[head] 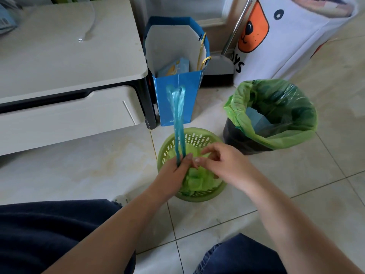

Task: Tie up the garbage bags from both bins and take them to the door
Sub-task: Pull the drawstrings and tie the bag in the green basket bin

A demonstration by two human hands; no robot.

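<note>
Bag (pixel 199 179): green liner sitting in the basket (pixel 199 135), at my knees.
Left hand (pixel 174 174): clamped on teal strips (pixel 178 115), pulled up taut, I judge for knotting.
Right hand (pixel 225 165): fingertips pinching green film beside the left.
Second bin (pixel 245 139): liner untied, just right of the basket.
Room: open tile to the right; cabinet (pixel 69 107) and blue bag (pixel 177 99) crowd left and front.

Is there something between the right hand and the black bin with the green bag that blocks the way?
Nothing visible does. The right hand is over the green basket, and only bare floor tiles lie between it and the black bin with its open green bag.
</note>
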